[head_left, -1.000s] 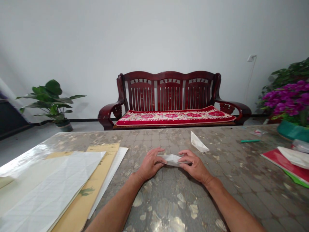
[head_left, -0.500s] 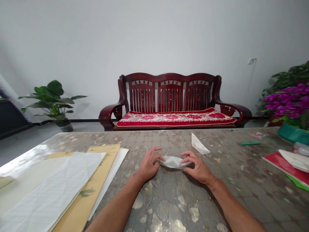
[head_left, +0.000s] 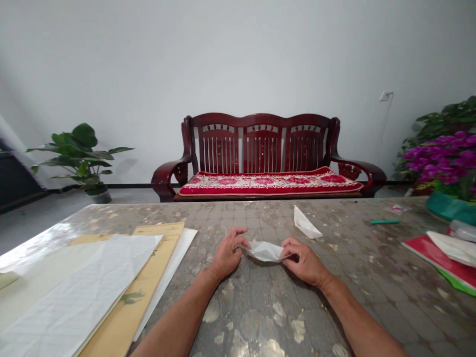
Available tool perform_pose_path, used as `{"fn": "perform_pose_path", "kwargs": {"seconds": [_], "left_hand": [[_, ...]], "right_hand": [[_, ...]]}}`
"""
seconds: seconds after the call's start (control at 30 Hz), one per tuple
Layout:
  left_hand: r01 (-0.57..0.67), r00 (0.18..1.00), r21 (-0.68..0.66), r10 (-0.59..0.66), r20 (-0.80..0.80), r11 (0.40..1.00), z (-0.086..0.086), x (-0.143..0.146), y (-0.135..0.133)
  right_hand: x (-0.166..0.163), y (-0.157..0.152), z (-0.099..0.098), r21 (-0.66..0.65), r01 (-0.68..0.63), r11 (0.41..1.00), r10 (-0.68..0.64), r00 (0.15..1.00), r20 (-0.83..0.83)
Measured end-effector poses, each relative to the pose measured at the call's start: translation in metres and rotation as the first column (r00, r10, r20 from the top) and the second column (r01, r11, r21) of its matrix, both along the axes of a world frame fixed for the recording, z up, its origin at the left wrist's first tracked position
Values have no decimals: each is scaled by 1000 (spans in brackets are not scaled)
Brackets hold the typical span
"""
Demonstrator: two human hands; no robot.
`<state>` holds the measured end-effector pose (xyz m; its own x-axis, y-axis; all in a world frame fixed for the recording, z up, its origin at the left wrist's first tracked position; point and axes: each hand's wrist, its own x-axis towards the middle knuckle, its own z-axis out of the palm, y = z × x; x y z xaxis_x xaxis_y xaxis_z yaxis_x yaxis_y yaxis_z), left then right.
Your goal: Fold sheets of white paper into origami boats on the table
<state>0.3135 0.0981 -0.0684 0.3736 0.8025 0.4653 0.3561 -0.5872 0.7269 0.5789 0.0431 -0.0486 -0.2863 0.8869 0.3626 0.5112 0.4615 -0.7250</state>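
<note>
A folded piece of white paper stretches between my two hands, low over the patterned table. My left hand pinches its left end between thumb and fingers, with one finger raised off it. At the other end, the fingertips of my right hand are closed on the paper's corner. Its middle sags into a shallow curve with creases showing. Beyond my right hand lies another folded white paper, pointed at its ends, touched by neither hand.
On the left are white paper sheets over a tan pad. A green pen, a red booklet and purple flowers in a teal pot stand or lie on the right. A wooden bench stands behind the table.
The fingers of my right hand have drawn together at the paper's right end. The paper now bows more and shows more of its inner face. My left hand has barely shifted.
</note>
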Motion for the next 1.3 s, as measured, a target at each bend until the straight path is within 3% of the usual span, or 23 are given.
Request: {"fn": "perform_pose_path", "kwargs": {"seconds": [0.1, 0.2, 0.3, 0.4, 0.5, 0.6, 0.73, 0.9, 1.07, 1.3], "left_hand": [[-22, 991, -35, 26, 128, 999, -1, 0, 1], [-10, 929, -215, 89, 359, 976, 3, 3, 1], [183, 806, -413, 104, 582, 892, 11, 12, -5], [383, 705, -393, 10, 710, 836, 18, 27, -13], [460, 671, -319, -89, 736, 829, 21, 39, -18], [457, 664, -299, -98, 741, 837, 23, 44, -20], [460, 677, -335, -80, 732, 823, 29, 43, -23], [370, 717, -357, -19, 697, 858, 34, 42, -25], [322, 723, -406, 54, 689, 856, 30, 45, -24], [312, 741, -421, 59, 669, 852, 25, 49, -24]], "right_hand": [[-4, 2, 1, -36, 77, 996, -80, 991, -104], [-9, 4, 3, -226, 136, 965, -202, 931, -303], [-17, 5, 6, -420, 56, 906, -279, 824, -492], [-27, 4, 7, -505, -24, 863, -329, 731, -598], [-34, 3, 6, -539, -77, 839, -349, 685, -640], [-37, 2, 4, -556, -116, 823, -336, 690, -641], [-38, 3, 2, -565, -123, 816, -323, 713, -622], [-38, 2, 3, -558, -121, 821, -293, 750, -593], [-40, 1, 4, -547, -100, 831, -273, 783, -559], [-42, 0, 4, -502, -31, 864, -260, 827, -499]]}}
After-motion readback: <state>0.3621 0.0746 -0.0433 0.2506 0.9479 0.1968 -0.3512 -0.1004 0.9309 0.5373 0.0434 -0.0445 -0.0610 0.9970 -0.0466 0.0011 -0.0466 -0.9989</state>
